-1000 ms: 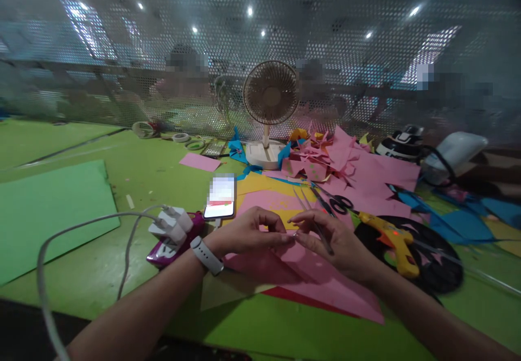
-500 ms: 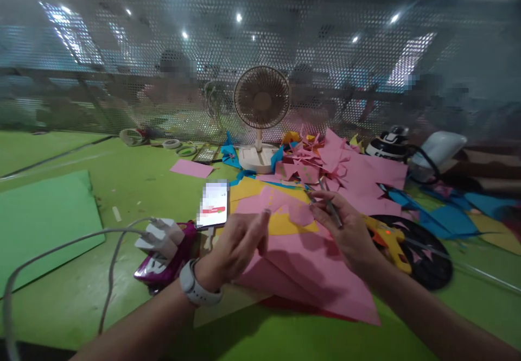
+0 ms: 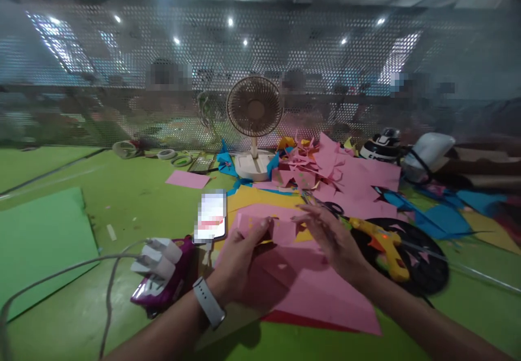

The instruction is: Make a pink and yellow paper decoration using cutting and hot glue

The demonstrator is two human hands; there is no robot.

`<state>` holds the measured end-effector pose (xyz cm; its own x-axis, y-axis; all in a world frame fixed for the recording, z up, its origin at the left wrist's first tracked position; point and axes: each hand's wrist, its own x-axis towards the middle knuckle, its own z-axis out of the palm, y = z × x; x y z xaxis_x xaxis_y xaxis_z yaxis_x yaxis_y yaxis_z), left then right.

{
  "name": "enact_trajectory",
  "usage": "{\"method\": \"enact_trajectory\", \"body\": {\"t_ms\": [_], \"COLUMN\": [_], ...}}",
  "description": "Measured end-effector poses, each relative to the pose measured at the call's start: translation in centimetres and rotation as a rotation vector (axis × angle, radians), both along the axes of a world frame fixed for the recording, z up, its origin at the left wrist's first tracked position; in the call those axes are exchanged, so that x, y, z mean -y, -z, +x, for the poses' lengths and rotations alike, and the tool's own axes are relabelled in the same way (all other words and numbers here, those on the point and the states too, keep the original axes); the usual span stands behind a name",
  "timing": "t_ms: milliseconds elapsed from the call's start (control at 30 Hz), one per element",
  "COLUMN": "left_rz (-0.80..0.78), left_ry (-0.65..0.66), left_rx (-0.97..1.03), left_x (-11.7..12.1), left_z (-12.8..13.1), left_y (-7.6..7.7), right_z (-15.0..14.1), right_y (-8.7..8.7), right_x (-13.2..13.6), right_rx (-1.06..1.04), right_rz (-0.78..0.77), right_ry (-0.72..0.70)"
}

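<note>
Pink paper piece, yellow dots along its upper part, now between the two hands and tilted up over the larger pink sheet. Half a second ago a dotted pink piece lay just beyond the hands, probably the same one, with the left hand drawn back from it.

Left hand: has come forward; thumb laid on the piece near its middle, grasping it, fingers mostly hidden behind. Right hand: fingers extended and loosely spread at the piece's right edge. Touching or just short of it, cannot tell. Tweezers showed in that hand half a second back; none can be made out there now (perhaps put down, perhaps masked by the fingers).

Reading of the change: handling seems to have passed from tool to bare fingers, with the left hand steadying the paper.

Around the hands: yellow sheet beyond them; lit phone beyond and left of the left hand; scissors just past the right; yellow glue gun right of it, on a black disc.
</note>
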<state>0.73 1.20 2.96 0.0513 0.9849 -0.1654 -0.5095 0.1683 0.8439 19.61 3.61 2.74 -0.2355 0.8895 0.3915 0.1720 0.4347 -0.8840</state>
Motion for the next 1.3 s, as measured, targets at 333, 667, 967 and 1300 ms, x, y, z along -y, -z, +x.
{"method": "enact_trajectory", "body": {"t_ms": [333, 667, 967, 1300], "left_rz": [0.025, -0.027, -0.074, -0.088], "left_ry": [-0.291, -0.26, -0.234, -0.248], "left_rx": [0.112, 0.003, 0.002, -0.011], "left_x": [-1.3, -1.6, -1.7, -1.8], "left_z": [-1.6, -1.7, -1.5, -1.5], "left_y": [-0.9, -1.0, -0.7, -0.4], "right_z": [2.1, 2.5, 3.5, 13.3], "right_y": [-3.0, -3.8, -0.9, 1.8], "right_x": [-1.4, -1.0, 2.3, 4.2], "right_rx": [-0.249, 0.35, 0.758, 0.836], "right_rz": [-0.225, -0.174, 0.288, 0.1], "right_ry": [0.089, -0.252, -0.426, 0.543]}}
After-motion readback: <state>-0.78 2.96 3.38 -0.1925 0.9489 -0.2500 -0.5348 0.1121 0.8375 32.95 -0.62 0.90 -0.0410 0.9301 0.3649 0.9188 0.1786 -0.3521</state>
